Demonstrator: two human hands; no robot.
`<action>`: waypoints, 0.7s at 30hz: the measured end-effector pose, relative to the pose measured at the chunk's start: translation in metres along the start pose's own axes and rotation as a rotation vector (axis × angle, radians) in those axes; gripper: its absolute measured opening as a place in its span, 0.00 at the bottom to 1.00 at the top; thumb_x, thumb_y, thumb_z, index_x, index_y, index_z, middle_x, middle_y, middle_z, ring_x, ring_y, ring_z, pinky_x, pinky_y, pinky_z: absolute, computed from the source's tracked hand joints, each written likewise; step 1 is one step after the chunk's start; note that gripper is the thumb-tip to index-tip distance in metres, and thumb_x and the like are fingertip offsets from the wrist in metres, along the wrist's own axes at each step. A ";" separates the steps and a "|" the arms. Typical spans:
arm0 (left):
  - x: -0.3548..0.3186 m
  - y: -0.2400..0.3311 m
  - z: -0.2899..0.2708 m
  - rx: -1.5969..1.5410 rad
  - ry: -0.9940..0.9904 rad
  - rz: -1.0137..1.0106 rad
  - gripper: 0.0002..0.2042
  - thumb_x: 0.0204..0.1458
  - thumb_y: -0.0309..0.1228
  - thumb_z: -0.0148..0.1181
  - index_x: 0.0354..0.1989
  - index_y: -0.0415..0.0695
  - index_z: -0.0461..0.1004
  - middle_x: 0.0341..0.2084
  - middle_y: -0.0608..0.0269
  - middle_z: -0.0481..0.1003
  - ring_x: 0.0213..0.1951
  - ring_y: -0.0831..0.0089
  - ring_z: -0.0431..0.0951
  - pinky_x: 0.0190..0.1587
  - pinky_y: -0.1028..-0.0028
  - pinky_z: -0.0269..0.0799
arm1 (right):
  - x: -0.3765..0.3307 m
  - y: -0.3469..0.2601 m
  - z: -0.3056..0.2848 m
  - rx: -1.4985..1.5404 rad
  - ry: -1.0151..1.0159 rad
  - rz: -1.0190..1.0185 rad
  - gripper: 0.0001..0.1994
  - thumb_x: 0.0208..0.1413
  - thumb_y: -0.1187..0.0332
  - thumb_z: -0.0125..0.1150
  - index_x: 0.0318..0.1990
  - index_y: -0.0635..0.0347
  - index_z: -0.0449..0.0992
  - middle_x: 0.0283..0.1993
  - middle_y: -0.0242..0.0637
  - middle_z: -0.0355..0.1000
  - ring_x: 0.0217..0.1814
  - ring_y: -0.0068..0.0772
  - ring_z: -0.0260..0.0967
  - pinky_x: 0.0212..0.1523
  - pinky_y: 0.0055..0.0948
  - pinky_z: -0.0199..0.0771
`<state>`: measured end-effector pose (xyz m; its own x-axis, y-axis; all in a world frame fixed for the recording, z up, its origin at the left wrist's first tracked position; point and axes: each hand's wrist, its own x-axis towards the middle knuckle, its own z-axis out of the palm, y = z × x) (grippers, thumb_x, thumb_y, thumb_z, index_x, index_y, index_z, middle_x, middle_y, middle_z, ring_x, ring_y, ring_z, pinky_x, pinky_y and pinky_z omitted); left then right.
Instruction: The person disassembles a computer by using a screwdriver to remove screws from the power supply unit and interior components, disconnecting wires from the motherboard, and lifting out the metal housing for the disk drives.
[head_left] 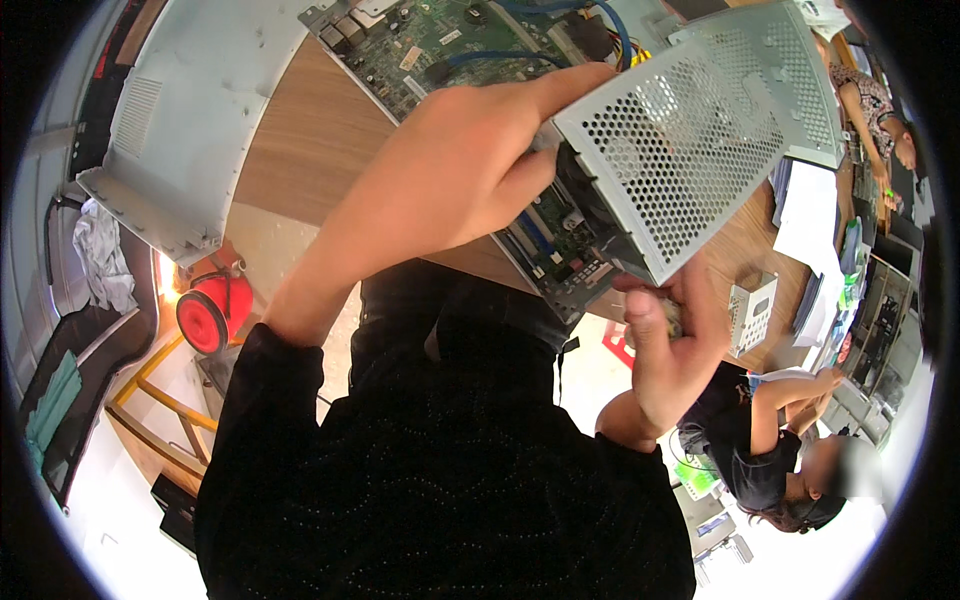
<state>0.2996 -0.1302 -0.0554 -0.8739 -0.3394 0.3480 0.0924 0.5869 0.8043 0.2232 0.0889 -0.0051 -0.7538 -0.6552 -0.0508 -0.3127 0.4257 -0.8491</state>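
Left hand (470, 150)'s pinching the perforated metal piece (690, 150) at its 9 o'clock, right hand (680, 345)'s curling at 6 — can't tell its grip — metal's hiding some circuit board (415, 55) toward 10.

The brown wooden tabletop (295, 145) holds an open computer (450, 45), white papers (806, 218) and a little metal box (757, 308) with holes.
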 end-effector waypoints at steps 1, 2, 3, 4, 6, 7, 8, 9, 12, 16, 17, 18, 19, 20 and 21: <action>0.000 0.002 -0.002 0.025 -0.037 -0.044 0.27 0.50 0.23 0.57 0.62 0.46 0.67 0.31 0.45 0.77 0.31 0.52 0.80 0.35 0.61 0.74 | 0.000 0.000 0.003 -0.007 0.011 -0.024 0.35 0.49 0.70 0.71 0.64 0.74 0.64 0.31 0.39 0.79 0.32 0.22 0.75 0.35 0.22 0.73; 0.000 0.002 -0.001 0.025 -0.039 -0.033 0.27 0.50 0.23 0.57 0.62 0.46 0.67 0.31 0.45 0.77 0.31 0.52 0.80 0.35 0.61 0.74 | 0.001 0.002 0.005 -0.035 0.002 -0.009 0.38 0.47 0.71 0.72 0.66 0.73 0.61 0.31 0.39 0.78 0.31 0.24 0.75 0.35 0.23 0.74; -0.001 0.000 0.001 0.022 -0.014 -0.051 0.27 0.50 0.23 0.57 0.62 0.46 0.67 0.32 0.44 0.77 0.32 0.51 0.80 0.35 0.60 0.74 | 0.001 0.003 0.007 -0.035 0.012 -0.012 0.38 0.47 0.71 0.72 0.66 0.73 0.61 0.31 0.39 0.78 0.31 0.24 0.75 0.35 0.23 0.74; -0.001 -0.001 0.003 0.019 0.010 -0.069 0.27 0.50 0.22 0.57 0.62 0.46 0.67 0.32 0.44 0.77 0.32 0.50 0.80 0.36 0.60 0.74 | 0.001 0.003 0.010 -0.059 0.044 -0.028 0.41 0.46 0.71 0.73 0.67 0.72 0.58 0.31 0.39 0.78 0.31 0.25 0.75 0.35 0.23 0.74; -0.003 0.001 0.006 0.005 0.029 -0.071 0.27 0.50 0.23 0.57 0.62 0.45 0.67 0.32 0.44 0.77 0.32 0.49 0.79 0.36 0.59 0.74 | 0.002 -0.002 0.014 -0.158 0.076 0.008 0.52 0.43 0.69 0.76 0.72 0.70 0.44 0.33 0.39 0.77 0.30 0.30 0.76 0.33 0.27 0.75; -0.003 0.003 0.006 -0.014 0.048 -0.086 0.27 0.49 0.23 0.57 0.62 0.45 0.67 0.32 0.43 0.77 0.33 0.48 0.79 0.37 0.58 0.74 | 0.004 -0.004 0.016 -0.154 0.088 0.003 0.52 0.43 0.69 0.76 0.72 0.70 0.44 0.33 0.39 0.77 0.30 0.30 0.76 0.33 0.27 0.75; -0.004 0.004 0.006 0.003 0.049 -0.087 0.26 0.49 0.22 0.57 0.61 0.45 0.67 0.34 0.43 0.78 0.35 0.45 0.78 0.38 0.58 0.74 | 0.006 -0.007 0.020 -0.229 0.113 -0.014 0.55 0.42 0.67 0.77 0.72 0.69 0.40 0.33 0.40 0.77 0.30 0.33 0.77 0.32 0.28 0.75; -0.004 0.006 0.007 0.004 0.044 -0.079 0.26 0.49 0.22 0.57 0.61 0.45 0.67 0.34 0.43 0.78 0.35 0.45 0.78 0.38 0.58 0.74 | 0.011 -0.005 0.023 -0.307 0.117 -0.074 0.58 0.42 0.65 0.77 0.72 0.70 0.35 0.33 0.41 0.77 0.31 0.37 0.77 0.30 0.30 0.76; -0.001 0.009 0.007 -0.013 0.081 -0.058 0.26 0.49 0.23 0.57 0.60 0.46 0.68 0.35 0.43 0.77 0.38 0.45 0.78 0.38 0.58 0.74 | 0.021 -0.005 0.030 -0.413 0.149 -0.149 0.61 0.42 0.63 0.77 0.72 0.72 0.30 0.34 0.43 0.78 0.31 0.42 0.78 0.27 0.33 0.77; -0.004 0.023 0.003 0.003 0.041 -0.147 0.22 0.50 0.23 0.56 0.56 0.37 0.70 0.41 0.44 0.78 0.43 0.48 0.80 0.43 0.67 0.74 | 0.019 -0.007 0.029 -0.399 0.164 -0.156 0.59 0.42 0.66 0.74 0.71 0.74 0.31 0.33 0.46 0.78 0.33 0.44 0.79 0.27 0.34 0.77; -0.004 0.023 0.005 -0.006 0.044 -0.183 0.22 0.50 0.23 0.56 0.57 0.37 0.70 0.42 0.46 0.78 0.44 0.51 0.81 0.44 0.69 0.74 | 0.017 -0.005 0.028 -0.377 0.161 -0.161 0.58 0.42 0.67 0.74 0.71 0.74 0.31 0.33 0.47 0.78 0.33 0.44 0.79 0.27 0.34 0.77; -0.005 0.017 0.010 0.019 0.148 -0.013 0.25 0.47 0.22 0.57 0.58 0.44 0.70 0.42 0.45 0.78 0.41 0.46 0.79 0.40 0.61 0.76 | 0.015 -0.006 0.028 -0.340 0.168 -0.165 0.58 0.41 0.69 0.73 0.71 0.75 0.32 0.34 0.47 0.77 0.33 0.44 0.79 0.27 0.33 0.77; -0.004 0.018 0.009 0.019 0.145 0.005 0.25 0.47 0.22 0.57 0.58 0.44 0.70 0.42 0.45 0.78 0.41 0.46 0.79 0.40 0.61 0.76 | 0.013 -0.006 0.027 -0.340 0.186 -0.169 0.58 0.41 0.69 0.73 0.71 0.75 0.32 0.34 0.47 0.77 0.33 0.44 0.79 0.27 0.33 0.77; -0.006 0.024 0.009 0.006 0.146 -0.010 0.25 0.47 0.21 0.57 0.58 0.43 0.70 0.44 0.46 0.77 0.42 0.47 0.79 0.41 0.62 0.76 | 0.010 -0.006 0.026 -0.302 0.175 -0.155 0.56 0.44 0.68 0.72 0.71 0.73 0.33 0.39 0.48 0.78 0.36 0.44 0.80 0.31 0.34 0.79; -0.007 0.029 0.008 -0.007 0.147 -0.024 0.26 0.46 0.20 0.56 0.58 0.42 0.71 0.45 0.46 0.77 0.44 0.48 0.79 0.42 0.63 0.76 | 0.008 -0.005 0.025 -0.263 0.164 -0.141 0.54 0.47 0.68 0.71 0.72 0.71 0.33 0.44 0.49 0.78 0.39 0.44 0.81 0.36 0.34 0.81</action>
<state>0.3045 -0.1049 -0.0387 -0.7965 -0.4577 0.3952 0.0761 0.5725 0.8164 0.2329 0.0665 -0.0146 -0.7687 -0.6190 0.1610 -0.5430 0.4985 -0.6758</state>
